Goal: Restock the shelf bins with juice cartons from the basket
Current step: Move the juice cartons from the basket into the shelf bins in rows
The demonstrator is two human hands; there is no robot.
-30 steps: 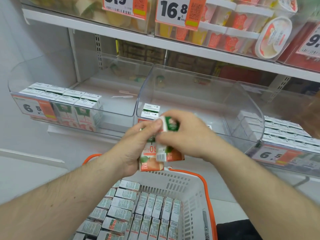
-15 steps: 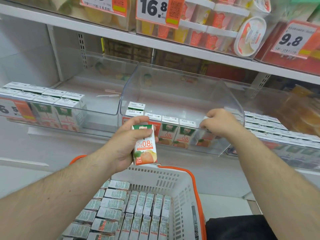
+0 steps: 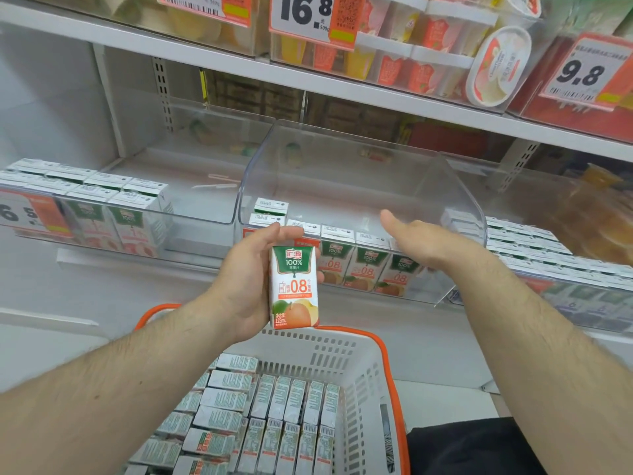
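My left hand (image 3: 250, 286) grips a small white, green and orange juice carton (image 3: 295, 287) upright, just in front of the middle clear shelf bin (image 3: 342, 159). Several cartons (image 3: 364, 264) stand in a row along that bin's front wall, with two more behind at the left. My right hand (image 3: 416, 240) hovers with straight fingers, holding nothing, above the right end of that row. Below, the white basket with an orange rim (image 3: 363, 371) holds several cartons (image 3: 274, 416) lying packed together.
The left bin (image 3: 191, 234) and the right bin (image 3: 575, 296) both hold cartons of the same kind. An upper shelf (image 3: 342, 87) carries tubs and cups behind price tags. A dark garment (image 3: 472, 447) shows at bottom right.
My right hand has let go of a carton at the right end of the bin's row and lifted away, its fingers now straight. My left hand still holds its carton.
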